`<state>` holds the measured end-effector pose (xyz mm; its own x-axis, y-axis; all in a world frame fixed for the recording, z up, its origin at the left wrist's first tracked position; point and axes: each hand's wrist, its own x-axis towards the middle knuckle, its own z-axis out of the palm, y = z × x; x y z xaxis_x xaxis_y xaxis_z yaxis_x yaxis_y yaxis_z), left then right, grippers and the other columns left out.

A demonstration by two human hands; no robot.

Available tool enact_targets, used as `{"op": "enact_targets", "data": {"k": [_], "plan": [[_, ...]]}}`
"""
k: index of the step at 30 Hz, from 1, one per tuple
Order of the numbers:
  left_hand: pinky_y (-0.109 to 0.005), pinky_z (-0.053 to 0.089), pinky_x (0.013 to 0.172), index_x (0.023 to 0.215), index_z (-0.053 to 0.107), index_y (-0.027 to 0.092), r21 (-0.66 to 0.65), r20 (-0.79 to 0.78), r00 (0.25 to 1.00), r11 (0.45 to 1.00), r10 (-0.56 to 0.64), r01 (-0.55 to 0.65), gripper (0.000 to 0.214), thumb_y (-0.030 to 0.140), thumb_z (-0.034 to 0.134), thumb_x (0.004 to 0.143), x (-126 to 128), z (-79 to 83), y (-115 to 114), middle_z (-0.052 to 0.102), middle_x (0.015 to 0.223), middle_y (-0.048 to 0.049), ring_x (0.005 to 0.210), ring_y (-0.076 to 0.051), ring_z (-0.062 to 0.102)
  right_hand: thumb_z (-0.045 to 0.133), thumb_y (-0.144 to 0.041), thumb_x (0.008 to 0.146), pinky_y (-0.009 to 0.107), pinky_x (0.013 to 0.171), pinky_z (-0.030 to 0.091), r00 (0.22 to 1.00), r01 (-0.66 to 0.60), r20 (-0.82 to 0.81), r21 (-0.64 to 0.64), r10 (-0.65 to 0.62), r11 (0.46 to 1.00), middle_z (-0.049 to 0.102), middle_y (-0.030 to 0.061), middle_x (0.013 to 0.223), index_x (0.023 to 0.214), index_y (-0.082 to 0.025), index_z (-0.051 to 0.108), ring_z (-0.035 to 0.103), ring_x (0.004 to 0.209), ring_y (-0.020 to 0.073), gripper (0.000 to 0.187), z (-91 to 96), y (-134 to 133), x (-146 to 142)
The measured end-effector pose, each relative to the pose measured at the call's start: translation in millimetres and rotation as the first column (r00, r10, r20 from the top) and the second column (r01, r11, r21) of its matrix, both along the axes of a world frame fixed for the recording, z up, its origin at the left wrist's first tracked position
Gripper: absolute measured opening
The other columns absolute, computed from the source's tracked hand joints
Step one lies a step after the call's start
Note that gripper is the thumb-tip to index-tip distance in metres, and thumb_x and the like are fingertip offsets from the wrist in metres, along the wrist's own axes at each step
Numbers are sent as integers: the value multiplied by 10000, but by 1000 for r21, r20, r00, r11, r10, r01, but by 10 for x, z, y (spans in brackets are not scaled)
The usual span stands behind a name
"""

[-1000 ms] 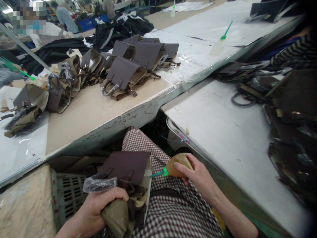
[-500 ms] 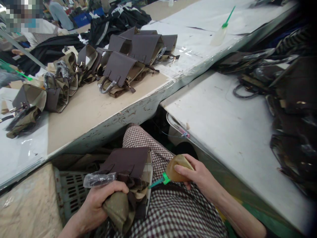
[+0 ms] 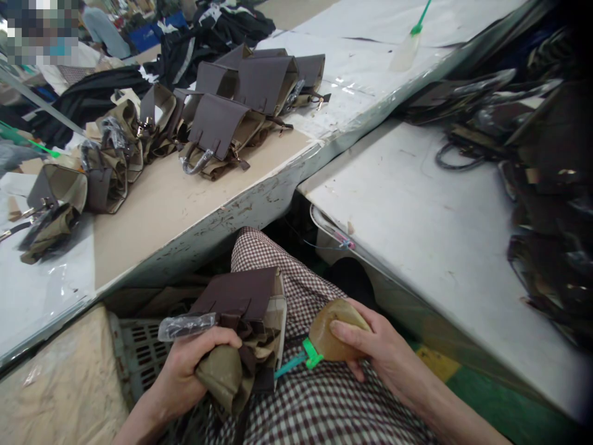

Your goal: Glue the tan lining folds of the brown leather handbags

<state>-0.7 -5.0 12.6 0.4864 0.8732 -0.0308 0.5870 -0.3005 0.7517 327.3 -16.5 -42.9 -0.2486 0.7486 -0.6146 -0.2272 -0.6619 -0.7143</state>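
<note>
On my lap lies a dark brown handbag, its khaki lining pulled out and one handle wrapped in clear plastic. My left hand is closed round the bunched lining at the bag's lower side. A yellowish squeeze bottle with a green cap and long thin nozzle sits in my right hand, thumb on top and fingers beneath. The nozzle points left, and its tip meets the lower edge of the bag's open side; whether it touches there I cannot tell.
Several similar handbags stand on the table ahead, with a second nozzle bottle farther back. Dark bags are piled on the right-hand table. A plastic crate and a covered block are at my left. Other people are at the far left.
My right hand and the bottle have moved slightly down, and the nozzle tip has slid lower along the bag's edge. My left hand keeps its grip on the lining. The view has shifted slightly.
</note>
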Motion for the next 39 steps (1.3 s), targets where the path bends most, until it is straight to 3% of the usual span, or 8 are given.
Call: {"op": "enact_targets", "data": {"k": [6, 11, 23, 32, 36, 39], "plan": [[-204, 534, 651, 958, 696, 229, 50, -14, 994, 993, 108, -107, 207, 83, 660, 816, 14, 36, 17, 752, 822, -7, 702, -156, 706, 737, -526, 808, 204, 383, 387, 986, 156, -43, -118, -162, 981, 646, 23, 803, 968, -196, 680, 445, 513, 102, 371, 96, -114, -60], [-202, 545, 649, 965, 697, 246, 79, -7, 994, 991, 109, -108, 211, 96, 675, 818, 28, 49, 42, 753, 825, 6, 697, -153, 706, 739, -522, 821, 214, 400, 418, 952, 276, -75, -201, -295, 940, 646, 22, 799, 982, -201, 688, 448, 519, 106, 363, 1, -190, -103], [-202, 564, 655, 1007, 669, 265, 137, -45, 992, 984, 120, -113, 265, 93, 691, 806, 29, 35, 15, 751, 843, 18, 704, -156, 714, 732, -505, 847, 202, 417, 445, 919, 326, -158, -213, -362, 921, 649, 14, 775, 918, -198, 706, 459, 533, 97, 316, -51, -227, -125], [-167, 549, 652, 997, 661, 253, 155, -33, 995, 984, 90, -84, 244, 90, 688, 818, 35, 15, 38, 740, 826, 34, 682, -129, 705, 687, -553, 855, 203, 406, 444, 980, 185, -48, -140, -194, 973, 675, 43, 840, 1007, -181, 668, 467, 530, 97, 402, 46, -255, -29], [-151, 535, 660, 990, 666, 252, 130, -31, 998, 990, 56, -51, 245, 80, 682, 816, 38, 7, 62, 741, 835, 40, 693, -119, 704, 715, -572, 816, 190, 380, 412, 999, 41, 9, -18, -41, 999, 672, 47, 845, 1017, -179, 639, 470, 530, 96, 449, 106, -69, 65], [-159, 516, 660, 950, 684, 245, 41, -32, 999, 998, 44, -43, 225, 68, 664, 811, 20, 12, 93, 730, 825, 31, 699, -122, 691, 744, -562, 792, 187, 379, 428, 996, -87, 37, 48, 85, 995, 652, 31, 823, 1048, -187, 642, 499, 553, 109, 465, 144, 154, 198]]}}
